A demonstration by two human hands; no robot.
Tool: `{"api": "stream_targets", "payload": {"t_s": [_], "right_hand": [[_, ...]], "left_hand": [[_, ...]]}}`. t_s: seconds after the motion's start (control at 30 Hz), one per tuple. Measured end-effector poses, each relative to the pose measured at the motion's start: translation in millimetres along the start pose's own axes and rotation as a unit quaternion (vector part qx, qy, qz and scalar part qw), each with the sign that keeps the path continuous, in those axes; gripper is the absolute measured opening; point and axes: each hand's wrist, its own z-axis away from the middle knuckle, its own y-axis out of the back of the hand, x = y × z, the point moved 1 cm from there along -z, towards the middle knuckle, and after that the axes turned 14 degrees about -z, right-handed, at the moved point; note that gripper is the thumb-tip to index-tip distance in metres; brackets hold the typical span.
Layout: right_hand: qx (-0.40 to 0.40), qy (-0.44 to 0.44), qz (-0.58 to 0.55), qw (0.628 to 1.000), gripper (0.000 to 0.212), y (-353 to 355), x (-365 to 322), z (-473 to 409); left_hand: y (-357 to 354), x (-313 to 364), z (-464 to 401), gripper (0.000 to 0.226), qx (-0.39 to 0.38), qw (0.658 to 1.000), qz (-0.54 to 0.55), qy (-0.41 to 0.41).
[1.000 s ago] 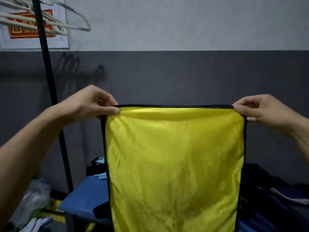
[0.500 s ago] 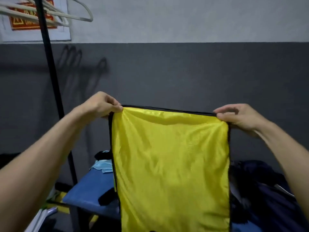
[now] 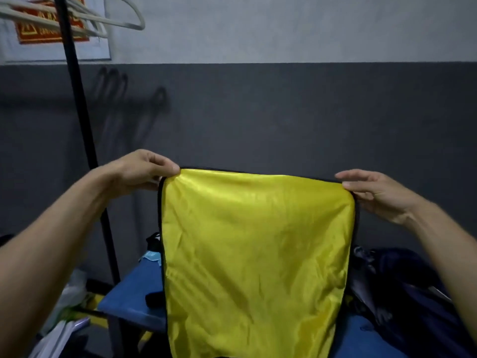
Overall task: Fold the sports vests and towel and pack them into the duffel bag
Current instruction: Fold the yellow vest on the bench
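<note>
Pinching the top corners, the fingers [image 3: 167, 167] of the left hand [image 3: 139, 169] and right hand [image 3: 374, 192] hold the yellow vest [image 3: 258, 254] hanging at frame centre. Thin, limp, slippery fabric is judged; the black-bound edge is best gripped. A blue desk [image 3: 129, 298] lies below.

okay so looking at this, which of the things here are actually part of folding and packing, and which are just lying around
Part of the job:
yellow vest, pinched at its top corners by the left hand and right hand
dark blue bag, probably the duffel

Lying about:
hangers
black pole
blue bench
plastic bags
</note>
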Motion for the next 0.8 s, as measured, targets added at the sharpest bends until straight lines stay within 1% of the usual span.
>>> {"api": "stream_targets", "payload": {"t_s": [0.03, 0.07, 0.1, 0.13, 0.2, 0.23, 0.27, 0.33, 0.43, 0.67, 0.73, 0.8], "right_hand": [[0.029, -0.003, 0.024, 0.999, 0.018, -7.6, 0.9, -0.5], [0.058, 0.002, 0.057, 0.997, 0.015, -16.2, 2.9, -2.2], [0.081, 0.012, 0.087, 0.993, 0.016, -28.7, 4.7, -3.3], [0.089, 0.022, 0.109, 0.990, 0.017, -45.3, 6.1, -3.9], [0.075, 0.051, 0.132, 0.987, 0.016, -85.2, 8.4, -3.3], [0.062, 0.068, 0.136, 0.986, 0.014, -106.9, 9.7, -1.1], [0.053, 0.082, 0.139, 0.985, 0.012, -124.8, 10.7, 1.0], [0.056, 0.097, 0.149, 0.982, 0.012, -146.8, 13.3, 2.6], [0.073, 0.089, 0.163, 0.980, 0.010, -153.1, 15.7, 3.8], [0.075, 0.089, 0.191, 0.975, 0.016, -158.4, 9.7, 12.8], [0.072, 0.092, 0.209, 0.971, 0.018, -159.5, 5.7, 14.0], [0.067, 0.103, 0.250, 0.961, 0.023, -160.1, 1.4, 17.4]], "left_hand": [[-7.5, 1.8, -3.0, 0.016, 0.073, 0.994, -0.074, 0.019], [-17.7, 8.1, -4.0, 0.015, 0.132, 0.981, -0.141, 0.033], [-31.5, 18.8, -2.5, 0.013, 0.162, 0.973, -0.161, 0.028], [-47.6, 32.7, 0.4, 0.012, 0.156, 0.978, -0.137, 0.008], [-82.4, 62.7, 10.1, 0.011, 0.079, 0.995, -0.045, -0.035], [-98.5, 76.2, 15.6, 0.011, 0.045, 0.998, -0.019, -0.047], [-112.3, 85.7, 19.3, 0.011, 0.028, 0.998, -0.007, -0.056], [-128.2, 95.8, 20.2, 0.010, 0.039, 0.997, 0.017, -0.062], [-132.6, 98.3, 18.5, 0.008, 0.065, 0.995, 0.063, -0.042], [-134.5, 107.1, 26.8, 0.008, 0.066, 0.993, 0.087, -0.034], [-134.2, 110.7, 29.8, 0.013, 0.046, 0.993, 0.100, -0.029], [-133.3, 115.4, 34.5, 0.021, -0.002, 0.989, 0.142, -0.027]]}}
